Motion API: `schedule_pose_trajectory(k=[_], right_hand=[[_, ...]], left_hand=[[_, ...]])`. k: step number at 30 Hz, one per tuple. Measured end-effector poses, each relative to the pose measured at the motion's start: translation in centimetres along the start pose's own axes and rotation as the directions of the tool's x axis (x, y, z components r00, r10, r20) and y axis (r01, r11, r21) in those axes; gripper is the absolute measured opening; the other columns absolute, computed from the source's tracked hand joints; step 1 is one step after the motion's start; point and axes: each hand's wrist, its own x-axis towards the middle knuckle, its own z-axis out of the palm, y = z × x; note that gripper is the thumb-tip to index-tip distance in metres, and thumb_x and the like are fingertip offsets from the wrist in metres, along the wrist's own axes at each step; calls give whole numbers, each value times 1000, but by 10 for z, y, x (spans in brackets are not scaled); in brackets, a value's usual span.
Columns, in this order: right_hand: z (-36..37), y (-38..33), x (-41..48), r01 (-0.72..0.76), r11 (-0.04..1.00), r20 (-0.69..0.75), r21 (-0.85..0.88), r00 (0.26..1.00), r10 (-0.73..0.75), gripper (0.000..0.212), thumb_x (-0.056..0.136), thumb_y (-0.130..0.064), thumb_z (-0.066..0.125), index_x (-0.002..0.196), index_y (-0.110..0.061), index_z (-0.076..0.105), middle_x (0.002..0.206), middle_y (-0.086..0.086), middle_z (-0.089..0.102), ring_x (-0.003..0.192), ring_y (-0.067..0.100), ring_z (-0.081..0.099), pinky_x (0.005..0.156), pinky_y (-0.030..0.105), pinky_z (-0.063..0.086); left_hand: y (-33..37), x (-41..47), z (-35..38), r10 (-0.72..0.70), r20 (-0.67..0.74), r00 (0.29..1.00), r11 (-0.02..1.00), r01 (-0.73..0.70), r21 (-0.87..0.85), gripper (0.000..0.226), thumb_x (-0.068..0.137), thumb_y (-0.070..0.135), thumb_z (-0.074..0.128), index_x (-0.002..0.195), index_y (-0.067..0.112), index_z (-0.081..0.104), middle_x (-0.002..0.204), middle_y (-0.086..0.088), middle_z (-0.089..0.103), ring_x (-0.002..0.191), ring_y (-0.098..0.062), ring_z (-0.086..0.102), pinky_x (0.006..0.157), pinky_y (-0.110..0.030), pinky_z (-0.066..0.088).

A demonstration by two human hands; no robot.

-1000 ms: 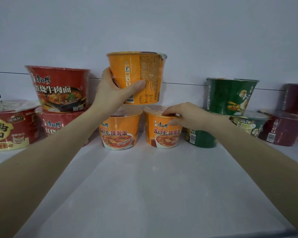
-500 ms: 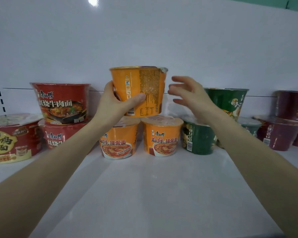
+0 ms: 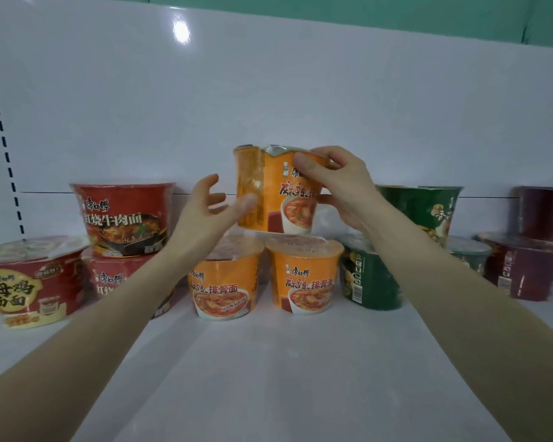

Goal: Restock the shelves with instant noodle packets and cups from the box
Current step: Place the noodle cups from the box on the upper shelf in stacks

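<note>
The right hand point(image 3: 342, 189) grips the top orange cup point(image 3: 268, 199), with the thumb on the front near the rim and the fingers curled around the right side. The print under this grip reads 康师傅 and 麻辣排; the hand covers the rest.

To the left of the grip, the left hand point(image 3: 205, 215) is spread and holds nothing. Its thumb tip is in front of the cup's left wall.

Directly below the grip stand two lower orange cups point(image 3: 305, 279) side by side on the white shelf point(image 3: 268, 378), both marked 康师傅 麻辣排骨面. The held cup is upright above the place where their lids meet; whether it already rests on them is not clear.

Further left of the grip are stacked red cups point(image 3: 125, 218) marked 红烧牛肉面 and a red bowl point(image 3: 29, 282) marked 母鸡汤面. To the right are green cups point(image 3: 367, 279) and dark red cups point(image 3: 524, 269).
</note>
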Motion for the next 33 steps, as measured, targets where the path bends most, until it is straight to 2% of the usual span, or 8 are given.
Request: schedule_pose_trajectory(k=[6,12,17,22,24,27,30,33], right_hand=[[15,0,-3,18,1000,-25,10,1000,-18,44,78,-32,71,115,-16,56,109,-1,60,97,14,60,69,25,51],[-13,3,2,-44,995,111,-88,992,54,48,83,-42,62,127,-34,44,124,-3,50,115,19,51,91,38,49],[-7,1,4,-68,996,205,-51,976,77,45,84,-33,62,125,-28,46,109,-2,60,100,21,63,80,39,56],[-10,4,8,-2,1000,119,21,993,-1,33,82,-23,66,109,-24,48,109,2,62,99,22,63,76,37,57],[-10,8,10,4,999,92,41,996,-8,36,81,-20,67,111,-22,47,119,7,59,102,23,61,76,37,56],[-8,17,14,-7,999,83,37,997,4,40,80,-20,68,113,-22,46,128,12,54,107,26,59,79,40,55],[-2,28,17,-36,998,83,44,996,32,39,80,-20,69,112,-23,46,130,13,52,110,28,58,81,41,55],[3,39,17,-60,998,87,36,995,56,38,79,-21,70,109,-26,47,132,13,51,110,29,58,78,39,55]], left_hand=[[7,-2,16,13,42,999,999,-11,-41,91,59,38,78,133,19,30,116,7,56,100,-9,60,85,-28,51],[-6,2,1,-36,149,988,947,82,-310,110,32,61,84,126,22,43,109,5,66,96,-14,67,79,-27,55],[-7,0,5,-31,203,979,943,96,-320,119,30,64,83,131,20,40,117,0,64,101,-16,66,85,-33,55],[0,-13,4,-32,6,999,995,32,99,86,72,53,67,142,23,27,136,2,49,118,-14,52,93,-32,44],[-5,-33,7,229,-132,965,921,-171,351,63,85,44,61,136,15,40,124,3,53,110,-9,49,87,-26,40],[-16,-69,13,435,153,887,765,-454,458,41,84,41,50,111,13,63,103,3,65,92,-5,54,77,-17,40],[-19,-98,21,98,535,839,805,-383,453,44,90,47,48,127,25,55,128,5,58,110,-1,51,89,-12,38],[-35,-113,25,-299,650,699,773,-222,594,57,91,54,41,143,35,28,155,10,17,141,-3,13,114,-23,15]])
